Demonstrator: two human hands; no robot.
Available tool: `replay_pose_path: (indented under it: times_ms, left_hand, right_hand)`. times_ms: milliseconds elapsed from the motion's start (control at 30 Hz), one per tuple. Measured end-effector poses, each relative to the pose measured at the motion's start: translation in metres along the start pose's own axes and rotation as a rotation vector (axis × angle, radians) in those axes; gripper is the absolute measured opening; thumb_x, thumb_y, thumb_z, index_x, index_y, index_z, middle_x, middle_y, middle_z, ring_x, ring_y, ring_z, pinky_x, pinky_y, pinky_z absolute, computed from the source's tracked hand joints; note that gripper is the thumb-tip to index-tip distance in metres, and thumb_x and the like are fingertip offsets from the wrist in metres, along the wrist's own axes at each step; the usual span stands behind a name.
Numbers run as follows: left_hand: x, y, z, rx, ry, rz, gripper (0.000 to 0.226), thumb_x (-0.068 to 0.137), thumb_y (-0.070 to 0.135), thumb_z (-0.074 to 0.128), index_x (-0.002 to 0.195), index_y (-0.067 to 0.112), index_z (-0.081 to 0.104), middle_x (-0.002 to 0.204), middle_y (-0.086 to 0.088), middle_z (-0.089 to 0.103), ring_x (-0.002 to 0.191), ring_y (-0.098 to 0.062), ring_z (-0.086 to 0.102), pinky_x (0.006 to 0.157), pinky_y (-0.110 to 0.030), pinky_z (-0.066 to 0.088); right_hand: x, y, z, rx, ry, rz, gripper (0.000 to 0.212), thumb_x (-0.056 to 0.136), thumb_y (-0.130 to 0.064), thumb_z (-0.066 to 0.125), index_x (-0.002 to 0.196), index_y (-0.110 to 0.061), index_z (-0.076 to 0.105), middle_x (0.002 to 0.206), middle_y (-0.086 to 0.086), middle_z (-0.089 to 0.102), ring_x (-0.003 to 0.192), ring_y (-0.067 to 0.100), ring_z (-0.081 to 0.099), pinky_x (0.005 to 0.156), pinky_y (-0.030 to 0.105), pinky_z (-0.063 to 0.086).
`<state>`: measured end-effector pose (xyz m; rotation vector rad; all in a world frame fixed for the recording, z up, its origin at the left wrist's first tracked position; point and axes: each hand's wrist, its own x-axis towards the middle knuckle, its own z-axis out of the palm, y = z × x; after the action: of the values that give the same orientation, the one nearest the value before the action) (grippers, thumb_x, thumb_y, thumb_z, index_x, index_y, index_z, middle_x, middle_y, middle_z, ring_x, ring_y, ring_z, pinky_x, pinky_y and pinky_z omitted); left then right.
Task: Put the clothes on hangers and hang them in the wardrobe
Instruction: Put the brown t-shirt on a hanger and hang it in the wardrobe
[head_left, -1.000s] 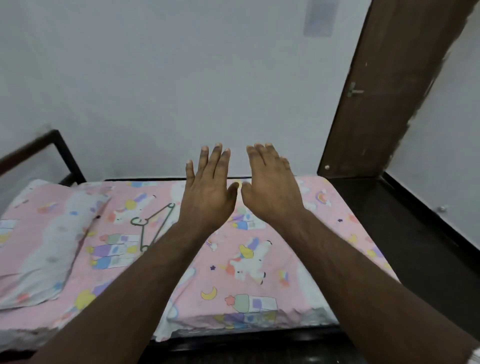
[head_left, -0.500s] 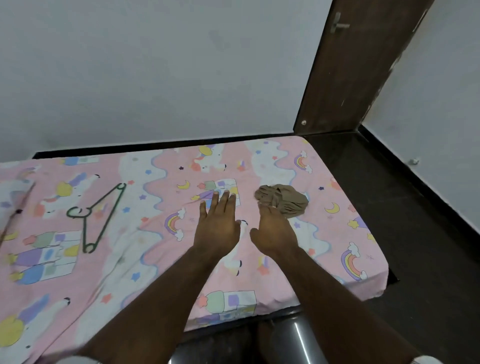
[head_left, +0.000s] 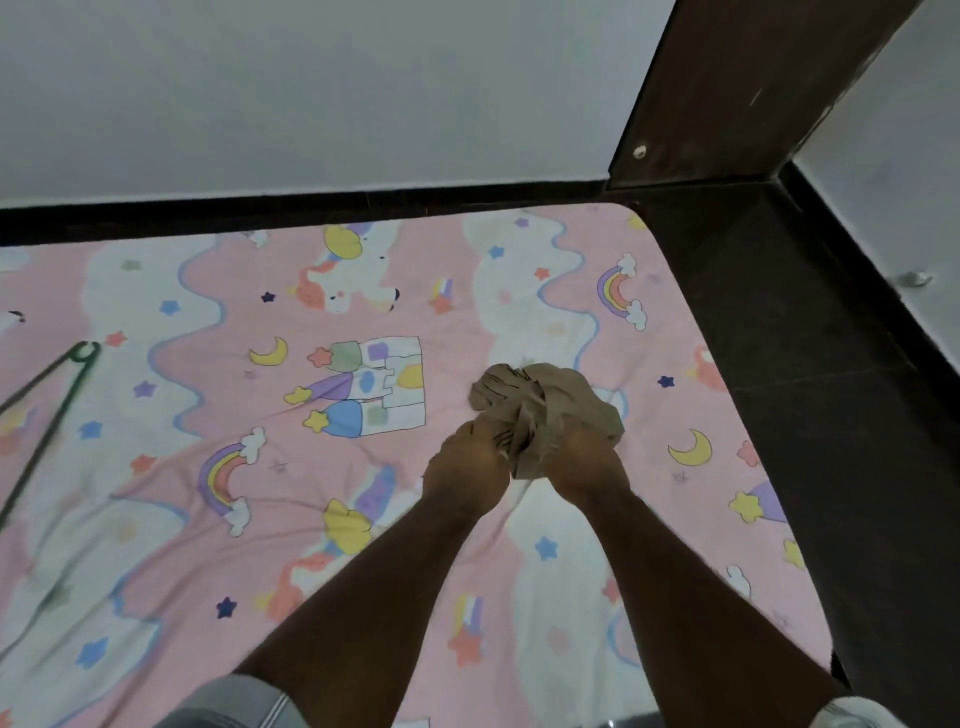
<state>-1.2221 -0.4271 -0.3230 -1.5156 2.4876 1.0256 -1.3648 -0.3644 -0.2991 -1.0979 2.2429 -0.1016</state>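
A crumpled tan garment (head_left: 545, 400) lies bunched on the right half of the pink patterned bed (head_left: 260, 467). My left hand (head_left: 465, 467) grips its near left part, fingers buried in the cloth. Beside it, my right hand (head_left: 587, 460) grips the garment's near right part. A dark green wire hanger (head_left: 47, 410) lies flat on the sheet at the far left, partly cut off by the frame edge. No wardrobe is in view.
A grey wall runs behind the bed, with a black strip along the bed's far edge. A dark brown door (head_left: 727, 88) stands at the back right. Dark floor (head_left: 831, 389) lies to the right of the bed.
Both hands came down from raised and flat above the bed, moved right onto the tan garment and closed on it. My view tilted down and to the right.
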Motion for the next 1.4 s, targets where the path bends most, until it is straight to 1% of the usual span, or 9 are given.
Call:
replay_pose_path:
  times_ms: [200, 333, 467, 600, 767, 900, 1033, 1233, 1400]
  left_hand:
    - [0.080, 0.004, 0.057, -0.227, -0.139, -0.184, 0.052, 0.088, 0.041, 0.053, 0.129, 0.009, 0.050, 0.120, -0.010, 0.063, 0.111, -0.032, 0.062, 0.089, -0.035, 0.049]
    - [0.121, -0.009, 0.102, -0.771, -0.183, -0.304, 0.065, 0.070, 0.043, 0.076, 0.127, 0.017, 0.057, 0.117, -0.004, 0.070, 0.103, -0.023, 0.068, 0.091, -0.042, 0.057]
    - [0.126, 0.005, 0.092, -1.218, -0.128, -0.485, 0.033, 0.083, 0.016, 0.072, 0.115, 0.010, 0.068, 0.095, -0.009, 0.075, 0.083, -0.027, 0.074, 0.068, -0.038, 0.062]
    - [0.116, -0.010, 0.045, -1.399, -0.054, -0.697, 0.021, 0.093, 0.008, 0.045, 0.076, 0.012, 0.057, 0.065, -0.007, 0.054, 0.055, -0.021, 0.051, 0.056, -0.024, 0.046]
    - [0.080, -0.062, -0.024, -1.491, 0.051, -0.743, 0.031, 0.096, 0.034, 0.049, 0.076, 0.012, 0.055, 0.074, -0.012, 0.057, 0.062, -0.028, 0.059, 0.060, -0.030, 0.048]
    - [0.034, -0.125, -0.070, -1.443, 0.022, -0.738, 0.046, 0.092, 0.051, 0.064, 0.103, 0.007, 0.066, 0.098, -0.018, 0.072, 0.084, -0.035, 0.069, 0.071, -0.042, 0.057]
    - [-0.015, -0.192, -0.105, -1.350, 0.266, -0.758, 0.028, 0.092, 0.035, 0.069, 0.082, 0.009, 0.066, 0.076, -0.011, 0.067, 0.065, -0.029, 0.065, 0.070, -0.037, 0.055]
    - [-0.047, -0.287, -0.114, -1.150, 0.349, -0.843, 0.025, 0.065, 0.027, 0.077, 0.083, 0.010, 0.078, 0.086, -0.006, 0.073, 0.087, -0.030, 0.065, 0.089, -0.044, 0.052]
    - [-0.045, -0.292, -0.100, -0.435, 0.244, -0.496, 0.011, 0.090, 0.026, 0.066, 0.093, 0.018, 0.072, 0.097, 0.000, 0.071, 0.094, -0.023, 0.062, 0.089, -0.033, 0.048]
  right_hand:
    - [0.091, 0.027, 0.018, -0.081, 0.137, -0.030, 0.048, 0.093, -0.035, 0.057, 0.138, -0.017, 0.053, 0.134, 0.006, 0.057, 0.124, 0.026, 0.053, 0.104, 0.035, 0.039]
    - [0.126, 0.047, 0.041, -0.061, 0.140, 0.016, 0.062, 0.089, -0.041, 0.062, 0.145, -0.021, 0.044, 0.139, 0.007, 0.055, 0.125, 0.028, 0.053, 0.105, 0.038, 0.041]
    - [0.136, 0.053, 0.046, 0.309, 0.166, 0.041, 0.020, 0.084, -0.038, 0.060, 0.101, -0.030, 0.068, 0.108, -0.001, 0.066, 0.106, 0.025, 0.063, 0.087, 0.042, 0.055]
    - [0.105, 0.015, 0.039, 1.011, -0.103, 0.260, 0.014, 0.079, -0.001, 0.058, 0.078, -0.010, 0.069, 0.071, 0.009, 0.064, 0.065, 0.023, 0.060, 0.060, 0.029, 0.054]
    - [0.050, -0.062, 0.052, 1.145, -0.368, 0.130, 0.027, 0.087, 0.008, 0.049, 0.077, -0.011, 0.065, 0.063, 0.009, 0.053, 0.054, 0.016, 0.047, 0.053, 0.021, 0.043]
    - [0.012, -0.125, 0.088, 1.084, -0.570, -0.044, 0.022, 0.089, 0.008, 0.055, 0.089, -0.011, 0.067, 0.071, 0.007, 0.058, 0.063, 0.012, 0.052, 0.060, 0.021, 0.044]
    - [-0.015, -0.169, 0.120, 0.892, -0.657, -0.148, 0.024, 0.091, -0.002, 0.061, 0.112, -0.008, 0.072, 0.097, 0.006, 0.068, 0.083, 0.014, 0.062, 0.077, 0.023, 0.048]
    - [-0.021, -0.187, 0.166, 0.815, -0.282, 0.063, 0.018, 0.084, -0.002, 0.068, 0.079, -0.019, 0.070, 0.076, 0.000, 0.065, 0.083, 0.022, 0.061, 0.076, 0.032, 0.051]
    - [0.007, -0.165, 0.192, 0.712, 0.109, 0.402, 0.031, 0.080, -0.029, 0.065, 0.098, -0.003, 0.069, 0.099, 0.015, 0.069, 0.091, 0.029, 0.060, 0.080, 0.034, 0.047]
